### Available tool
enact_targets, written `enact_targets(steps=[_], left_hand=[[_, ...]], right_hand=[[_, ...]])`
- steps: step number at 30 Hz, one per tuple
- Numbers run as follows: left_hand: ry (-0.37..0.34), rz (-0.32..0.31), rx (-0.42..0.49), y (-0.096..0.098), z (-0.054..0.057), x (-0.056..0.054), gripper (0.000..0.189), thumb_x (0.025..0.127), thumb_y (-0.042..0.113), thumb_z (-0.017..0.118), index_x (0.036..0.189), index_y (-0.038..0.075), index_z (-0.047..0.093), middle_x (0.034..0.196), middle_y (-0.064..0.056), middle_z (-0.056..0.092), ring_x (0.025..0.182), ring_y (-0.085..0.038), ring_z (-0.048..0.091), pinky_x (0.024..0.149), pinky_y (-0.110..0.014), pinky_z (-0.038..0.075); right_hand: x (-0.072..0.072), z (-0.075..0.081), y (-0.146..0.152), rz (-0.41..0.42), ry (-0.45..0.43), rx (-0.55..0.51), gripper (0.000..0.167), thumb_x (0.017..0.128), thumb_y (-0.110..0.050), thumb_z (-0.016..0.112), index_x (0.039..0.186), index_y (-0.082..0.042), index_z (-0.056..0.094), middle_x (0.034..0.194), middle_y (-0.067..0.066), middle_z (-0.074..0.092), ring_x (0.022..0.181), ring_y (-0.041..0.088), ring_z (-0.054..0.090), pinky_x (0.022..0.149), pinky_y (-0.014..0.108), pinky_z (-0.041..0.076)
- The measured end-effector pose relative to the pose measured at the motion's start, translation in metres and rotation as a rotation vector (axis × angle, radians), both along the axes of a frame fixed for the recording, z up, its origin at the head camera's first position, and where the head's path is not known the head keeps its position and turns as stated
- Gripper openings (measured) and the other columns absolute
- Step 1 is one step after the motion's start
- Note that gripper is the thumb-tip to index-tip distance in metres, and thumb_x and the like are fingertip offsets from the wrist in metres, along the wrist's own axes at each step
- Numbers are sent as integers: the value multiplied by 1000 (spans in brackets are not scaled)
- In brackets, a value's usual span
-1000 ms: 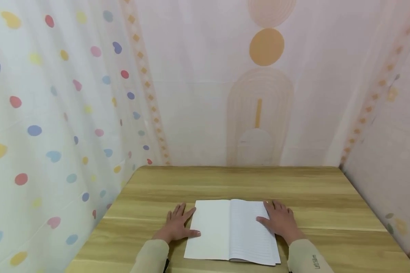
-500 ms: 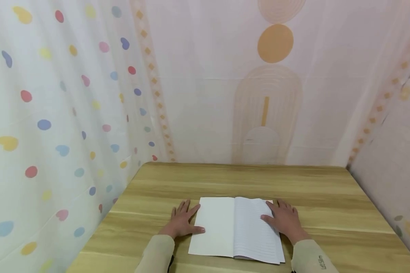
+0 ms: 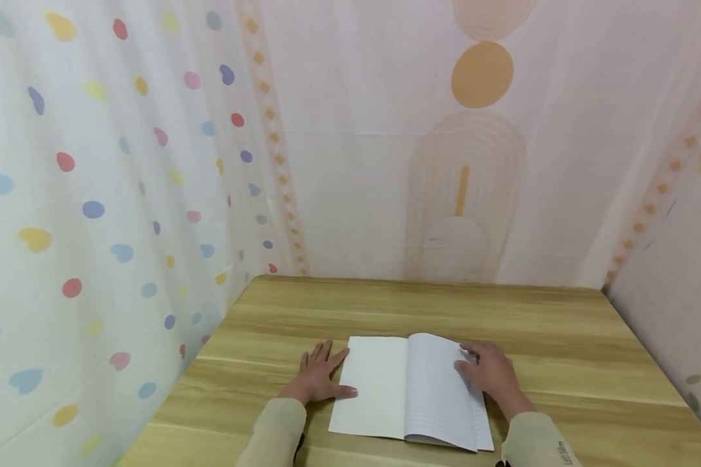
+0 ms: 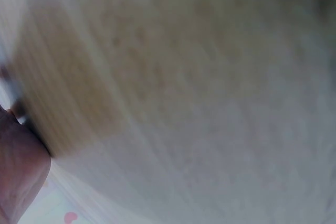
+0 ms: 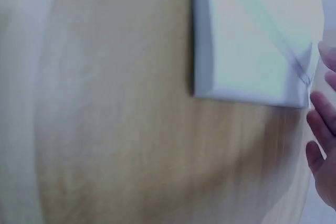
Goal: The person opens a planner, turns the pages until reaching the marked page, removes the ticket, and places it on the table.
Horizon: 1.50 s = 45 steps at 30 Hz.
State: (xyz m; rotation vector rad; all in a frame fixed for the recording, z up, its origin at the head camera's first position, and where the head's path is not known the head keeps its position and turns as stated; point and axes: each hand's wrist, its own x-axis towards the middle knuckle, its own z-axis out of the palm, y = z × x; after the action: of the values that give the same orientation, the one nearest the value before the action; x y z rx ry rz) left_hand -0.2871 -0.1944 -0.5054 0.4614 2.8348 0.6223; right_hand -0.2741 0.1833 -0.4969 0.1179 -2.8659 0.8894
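An open notebook lies on the wooden table, its left side blank and its right side a lined page. My left hand rests flat with fingers spread at the left edge, the thumb lying on the blank side. At the far right part of the notebook, my right hand pinches the edge of the lined page between thumb and forefinger. That page bulges up, and more paper shows beneath it. In the right wrist view the fingers of my right hand are at the corner of the notebook.
The wooden table reaches back to a pale curtain with an arch print. Another curtain, with coloured dots, hangs on the left. A pale wall covering stands along the right side.
My right thumb and forefinger have closed on the lined page, and its right side has lifted into a curve. The left hand stays in place; the head view has shifted slightly left.
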Motion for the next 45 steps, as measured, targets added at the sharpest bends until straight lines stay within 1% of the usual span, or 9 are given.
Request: enact_targets(steps=[2,5,7,12,25,34,39,42,45], left_hand=[[2,-2,3,1,-1,-1,95,80,59,75,156,17,35,162,-26,10,149,-44,3,114,-66,0],[-1,-5,12,0,-4,-2,96,80,60,75,156,17,35,162,-25,10,149,-44,3,114,-66,-1],[-1,-6,16,0,-5,-4,96,79,61,74,156,17,35,162,-26,10,149,-44,2,114,-66,-2],[1,-7,14,0,-8,-7,97,79,63,74,156,19,35,162,-25,9,149,-43,1,114,-64,-3],[2,-6,23,4,-11,-9,97,79,61,75,156,18,35,162,-25,9,149,-43,2,114,-64,-2],[2,-6,10,4,-11,-9,97,79,62,74,156,19,34,163,-24,9,149,-42,2,115,-64,-2],[3,-10,4,4,-11,-10,97,79,62,74,156,19,34,163,-24,9,149,-42,2,114,-64,-1],[5,-12,1,4,-10,-9,97,79,62,74,156,19,34,163,-24,9,149,-43,2,114,-65,-1],[8,-11,-2,4,-10,-9,97,79,61,74,156,19,34,163,-24,9,149,-43,3,114,-65,-1]], right_hand=[[-1,-1,0,-1,-18,12,57,92,-42,69,132,-1,62,133,28,56,126,50,45,98,68,33],[-1,-4,-1,10,-63,105,79,91,-62,60,140,0,54,142,33,44,131,54,35,100,71,28],[1,-7,-2,20,-88,156,86,89,-67,58,144,-1,50,146,36,36,134,55,29,103,72,24],[4,-8,-3,38,-82,208,84,88,-60,64,145,0,48,147,37,32,136,56,27,103,72,22],[3,-1,-2,36,-128,255,76,90,-55,64,143,-2,51,144,38,35,133,57,31,99,73,26],[1,0,-9,34,-22,144,55,88,-33,74,131,-2,63,137,32,49,127,52,43,96,69,32],[-2,7,-13,-3,-67,-89,56,88,-23,75,135,2,57,121,24,62,107,37,59,90,57,46],[-5,13,-15,-26,-113,-234,60,90,-19,73,140,4,51,117,25,63,99,32,60,87,52,49],[-10,19,-16,-31,-127,-322,62,91,-16,72,143,6,46,108,21,62,94,29,56,83,46,48]])
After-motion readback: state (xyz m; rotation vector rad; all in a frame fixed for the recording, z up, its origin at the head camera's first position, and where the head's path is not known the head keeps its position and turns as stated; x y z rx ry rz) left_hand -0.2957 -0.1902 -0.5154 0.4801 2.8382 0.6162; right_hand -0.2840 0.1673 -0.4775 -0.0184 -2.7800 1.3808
